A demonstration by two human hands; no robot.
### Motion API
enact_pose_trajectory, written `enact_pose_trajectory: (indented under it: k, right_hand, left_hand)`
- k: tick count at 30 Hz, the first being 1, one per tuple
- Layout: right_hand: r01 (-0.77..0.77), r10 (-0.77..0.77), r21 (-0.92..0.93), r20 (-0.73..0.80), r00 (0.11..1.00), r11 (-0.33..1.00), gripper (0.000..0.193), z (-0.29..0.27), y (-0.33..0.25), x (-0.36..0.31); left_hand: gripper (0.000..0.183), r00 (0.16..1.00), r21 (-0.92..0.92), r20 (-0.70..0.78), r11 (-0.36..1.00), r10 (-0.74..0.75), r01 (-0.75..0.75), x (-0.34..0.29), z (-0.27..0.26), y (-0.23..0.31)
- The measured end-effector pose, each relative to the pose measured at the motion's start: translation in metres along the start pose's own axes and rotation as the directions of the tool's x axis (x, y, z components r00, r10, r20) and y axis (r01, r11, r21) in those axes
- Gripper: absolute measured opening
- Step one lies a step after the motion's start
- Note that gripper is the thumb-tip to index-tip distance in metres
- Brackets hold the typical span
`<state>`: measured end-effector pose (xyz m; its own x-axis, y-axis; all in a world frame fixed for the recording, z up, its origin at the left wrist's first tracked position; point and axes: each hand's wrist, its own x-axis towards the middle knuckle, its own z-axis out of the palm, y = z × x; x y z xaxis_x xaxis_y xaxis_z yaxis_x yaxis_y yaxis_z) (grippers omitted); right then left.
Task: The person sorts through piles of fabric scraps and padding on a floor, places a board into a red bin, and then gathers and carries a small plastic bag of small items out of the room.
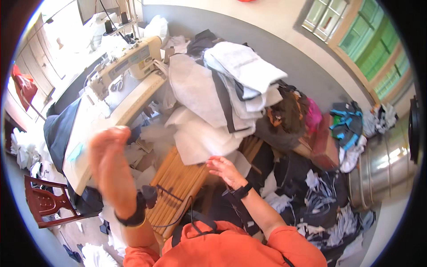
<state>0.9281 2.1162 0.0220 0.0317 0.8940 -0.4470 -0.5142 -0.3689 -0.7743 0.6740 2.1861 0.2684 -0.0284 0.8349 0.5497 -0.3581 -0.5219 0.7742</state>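
My left hand (109,153) is raised in front of the sewing machine's table (78,162). Motion smears it, so its fingers do not show clearly and I see nothing certain in it. Fingers apart, my right hand (226,170) is open at the lower edge of some thin white fabric sheets (200,140); whether it touches them I cannot tell. Beneath that hand lies a bamboo slat bench (171,196). Behind the sheets rises a stack of cut white and dark fabric pieces (242,64). The cream sewing machine (126,62) stands at the far left, near a pair of scissors (116,83).
A dark red chair (46,202) stands at the left, beside black cloth (62,131) draped from the table. Fabric scraps (320,196) cover the floor on the right, near a large shiny metal drum (382,162). Colourful clothes (347,122) are heaped by the wall.
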Motion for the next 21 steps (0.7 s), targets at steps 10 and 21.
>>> enact_pose_trajectory:
  k: [10, 21]
  right_hand:
    - [0.215, -0.466, -0.717, -0.171, 0.868, 0.663, 0.078, -0.143, -0.111, 0.319]
    - [0.083, 0.028, -0.631, 0.164, 0.986, 0.771, 0.042, -0.107, -0.177, 0.368]
  left_hand:
    - [0.025, 0.687, 0.067, -0.383, 0.723, -0.618, 0.688, 0.041, 0.088, -0.271]
    - [0.035, 0.539, 0.145, -0.453, 0.538, -0.71, 0.831, 0.087, 0.092, -0.344]
